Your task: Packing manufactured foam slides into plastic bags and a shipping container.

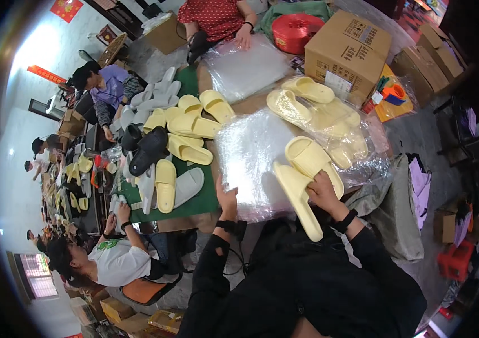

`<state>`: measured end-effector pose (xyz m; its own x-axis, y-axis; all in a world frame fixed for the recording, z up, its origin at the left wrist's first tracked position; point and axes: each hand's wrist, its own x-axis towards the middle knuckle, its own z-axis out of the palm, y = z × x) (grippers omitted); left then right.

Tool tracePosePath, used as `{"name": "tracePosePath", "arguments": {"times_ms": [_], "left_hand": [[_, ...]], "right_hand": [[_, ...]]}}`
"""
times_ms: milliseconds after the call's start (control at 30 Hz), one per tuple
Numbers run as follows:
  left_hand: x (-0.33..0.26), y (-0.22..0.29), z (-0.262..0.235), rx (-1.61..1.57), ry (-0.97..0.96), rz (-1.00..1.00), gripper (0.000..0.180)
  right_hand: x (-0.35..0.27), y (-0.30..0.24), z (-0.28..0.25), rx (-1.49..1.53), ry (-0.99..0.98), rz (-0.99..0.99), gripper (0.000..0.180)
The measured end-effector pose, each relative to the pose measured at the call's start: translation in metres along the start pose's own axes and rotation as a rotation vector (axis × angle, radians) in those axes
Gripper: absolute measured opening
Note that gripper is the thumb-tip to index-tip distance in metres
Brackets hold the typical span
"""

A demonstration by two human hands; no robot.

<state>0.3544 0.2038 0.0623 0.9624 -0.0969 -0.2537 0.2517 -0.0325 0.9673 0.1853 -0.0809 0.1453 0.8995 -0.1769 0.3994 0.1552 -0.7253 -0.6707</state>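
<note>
1. Head view: a pale yellow slipper pair point(306, 179) is gripped by the right hand point(323, 191), fingers closed around it, over the table's near edge.
2. The stack of clear plastic bags point(248, 155) is pressed by the left hand point(227, 197), fingers flat.

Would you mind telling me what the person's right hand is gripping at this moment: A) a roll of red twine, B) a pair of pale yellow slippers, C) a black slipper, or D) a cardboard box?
B: the right hand grips a pair of pale yellow slippers held together over the stack of clear plastic bags, on which the left hand rests.
</note>
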Motion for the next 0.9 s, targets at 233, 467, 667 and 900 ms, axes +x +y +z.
{"name": "tracePosePath", "arguments": {"times_ms": [233, 467, 667, 900], "left_hand": [[-0.02, 0.016, 0.019, 0.667, -0.06, 0.34, 0.049], [-0.033, -0.029, 0.014, 1.635, -0.774, 0.549, 0.049], [-0.025, -0.055, 0.031, 1.669, -1.031, 0.803, 0.051], [-0.036, -0.12, 0.01, 0.797, -0.756, 0.401, 0.056]], "right_hand": [[0.034, -0.012, 0.023, -0.097, 0.061, -0.212, 0.017], [0.048, -0.026, 0.031, -0.052, 0.089, -0.092, 0.017], [0.057, -0.019, 0.057, -0.209, 0.184, -0.002, 0.017], [0.043, -0.029, 0.107, -0.262, 0.097, 0.017, 0.025]]}}
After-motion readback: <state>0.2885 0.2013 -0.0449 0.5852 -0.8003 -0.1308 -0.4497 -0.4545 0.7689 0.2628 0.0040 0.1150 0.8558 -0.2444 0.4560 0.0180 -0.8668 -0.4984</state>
